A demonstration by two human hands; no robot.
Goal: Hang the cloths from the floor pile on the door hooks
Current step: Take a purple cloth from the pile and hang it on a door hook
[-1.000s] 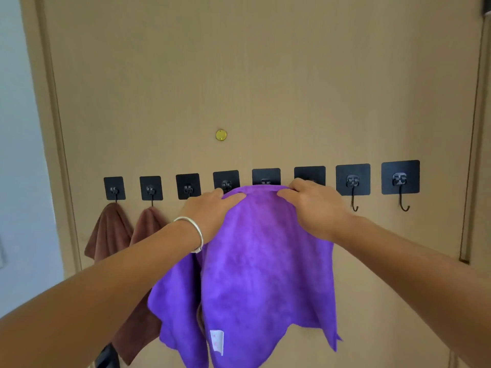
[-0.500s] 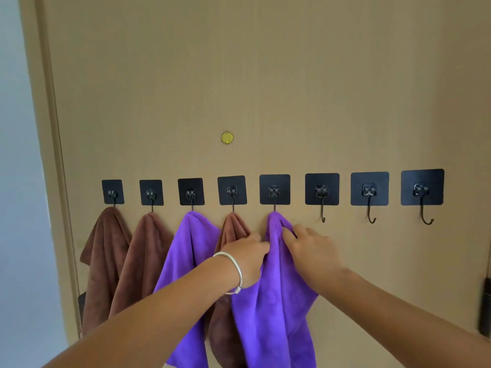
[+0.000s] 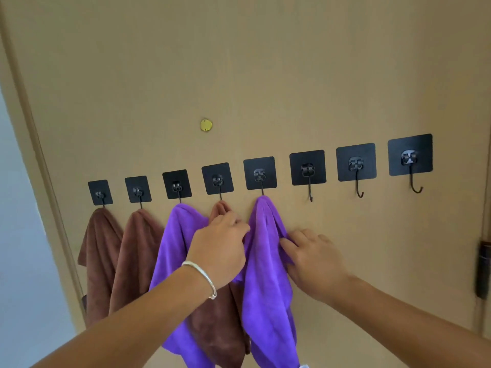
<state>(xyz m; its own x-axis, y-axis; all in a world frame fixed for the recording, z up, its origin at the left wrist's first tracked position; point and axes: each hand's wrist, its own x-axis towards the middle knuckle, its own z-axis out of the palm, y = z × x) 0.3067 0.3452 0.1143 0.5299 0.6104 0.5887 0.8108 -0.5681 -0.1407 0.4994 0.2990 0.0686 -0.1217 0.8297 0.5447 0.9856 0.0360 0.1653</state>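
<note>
- Purple cloth (image 3: 265, 261) now hangs on fifth hook (image 3: 261, 179); a second ago held up spread.
- Left hand (image 3: 220, 248) and right hand (image 3: 313, 258) pinch its folds.
- Three hooks still bare.

Door (image 3: 265, 75) hooks (image 3: 308, 181) with five cloths (image 3: 265, 261)
</note>
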